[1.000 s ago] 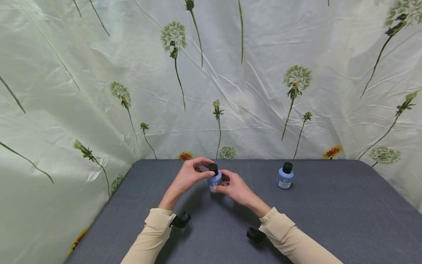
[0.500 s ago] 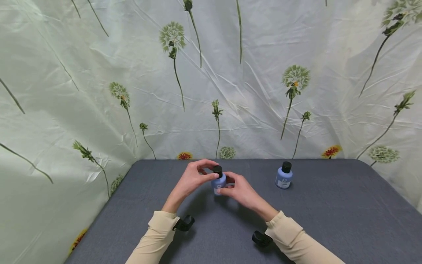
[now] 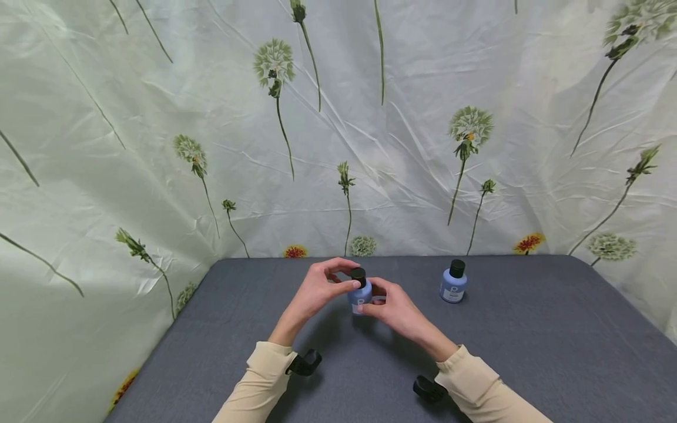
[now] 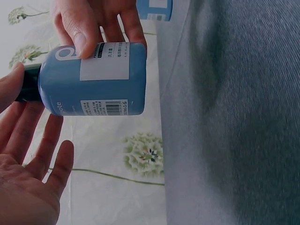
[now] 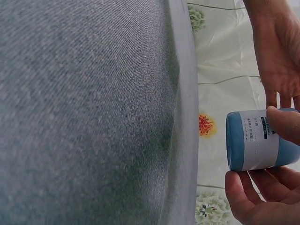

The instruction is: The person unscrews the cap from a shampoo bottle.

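Note:
A small blue bottle (image 3: 359, 298) with a white label and a black cap (image 3: 358, 276) is between my two hands, above the grey table. My left hand (image 3: 319, 289) pinches the cap between thumb and fingers; in the left wrist view its other fingers spread loosely below. My right hand (image 3: 395, 306) grips the bottle's body from the right, its thumb on the label (image 5: 260, 138). The bottle's base faces the table and shows free of any hand in the right wrist view.
A second blue bottle (image 3: 453, 285) with a black cap stands upright on the grey table (image 3: 529, 329), to the right. Behind the table hangs a pale curtain (image 3: 402, 147) printed with dandelions. Black wrist cameras sit at both cuffs.
Both hands and the bottle between them have shifted a little to the right and nearer in the head view. The grips look the same, and the second bottle still stands on the table.

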Demonstrator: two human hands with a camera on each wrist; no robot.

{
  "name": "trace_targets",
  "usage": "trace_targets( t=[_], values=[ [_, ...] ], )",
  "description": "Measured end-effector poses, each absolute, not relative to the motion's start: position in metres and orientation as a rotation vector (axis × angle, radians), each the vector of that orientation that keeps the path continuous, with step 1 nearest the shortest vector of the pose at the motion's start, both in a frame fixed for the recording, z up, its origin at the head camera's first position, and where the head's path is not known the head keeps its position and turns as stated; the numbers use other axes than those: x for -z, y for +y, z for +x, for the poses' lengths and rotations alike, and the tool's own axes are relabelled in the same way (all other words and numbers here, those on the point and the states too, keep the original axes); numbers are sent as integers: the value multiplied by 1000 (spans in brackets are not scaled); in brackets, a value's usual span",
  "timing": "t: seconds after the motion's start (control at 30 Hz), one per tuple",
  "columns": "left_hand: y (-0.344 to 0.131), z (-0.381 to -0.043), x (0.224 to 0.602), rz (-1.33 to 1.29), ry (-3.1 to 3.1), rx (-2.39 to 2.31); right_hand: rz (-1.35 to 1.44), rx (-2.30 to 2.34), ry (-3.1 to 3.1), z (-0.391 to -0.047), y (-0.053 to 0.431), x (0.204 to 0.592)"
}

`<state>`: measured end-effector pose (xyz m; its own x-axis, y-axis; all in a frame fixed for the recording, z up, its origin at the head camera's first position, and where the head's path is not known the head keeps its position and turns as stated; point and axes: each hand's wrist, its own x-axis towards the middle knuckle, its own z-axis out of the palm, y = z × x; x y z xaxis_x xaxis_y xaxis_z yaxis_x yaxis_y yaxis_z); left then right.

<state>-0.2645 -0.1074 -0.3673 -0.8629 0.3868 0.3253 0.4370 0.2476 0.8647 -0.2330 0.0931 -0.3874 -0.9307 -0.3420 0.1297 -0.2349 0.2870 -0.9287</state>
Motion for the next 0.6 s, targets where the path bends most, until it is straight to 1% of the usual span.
trace_targets(
  t=[0.03,0.6],
  values=[
    [-107,-268,372,-811,-2437,1719,-542,1738,2447,-237,95,393],
    [-85,-259,370,-824,-2432,1753,-479,1744,2487,-223,114,390]
  ],
)
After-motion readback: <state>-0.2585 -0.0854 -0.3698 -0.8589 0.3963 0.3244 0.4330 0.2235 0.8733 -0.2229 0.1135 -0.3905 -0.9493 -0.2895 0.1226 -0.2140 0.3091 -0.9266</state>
